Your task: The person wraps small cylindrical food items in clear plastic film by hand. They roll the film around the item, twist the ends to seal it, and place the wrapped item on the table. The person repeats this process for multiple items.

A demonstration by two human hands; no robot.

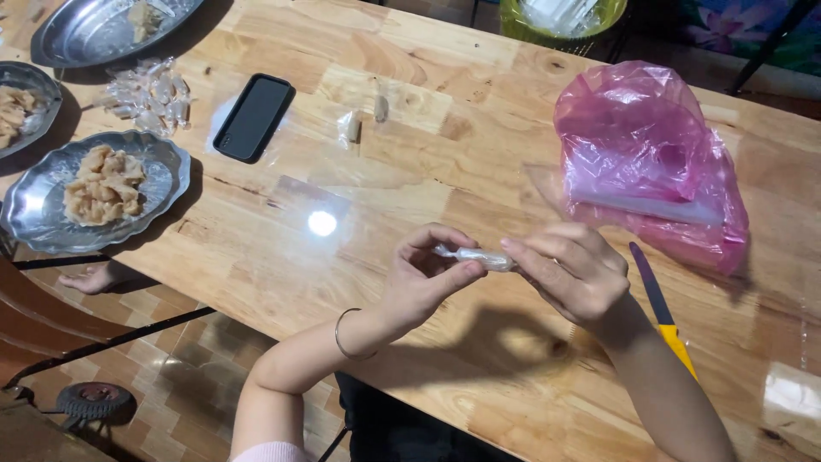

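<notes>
Left hand (423, 278) and right hand (569, 274) hover over the wooden counter (385, 171), fingers of both clamped on either end of a small clear-wrapped candy (479, 257) between them. A yellow-handled knife (663, 312) lies just right of the right fingers.

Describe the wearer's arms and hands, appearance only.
Both forearms are bare. The left hand has a thin metal bangle at the wrist; no rings or gloves show. The right hand is bare too, with no jewellery or watch visible. A pale pink sleeve edge shows at the upper left arm, near the frame's bottom.
</notes>
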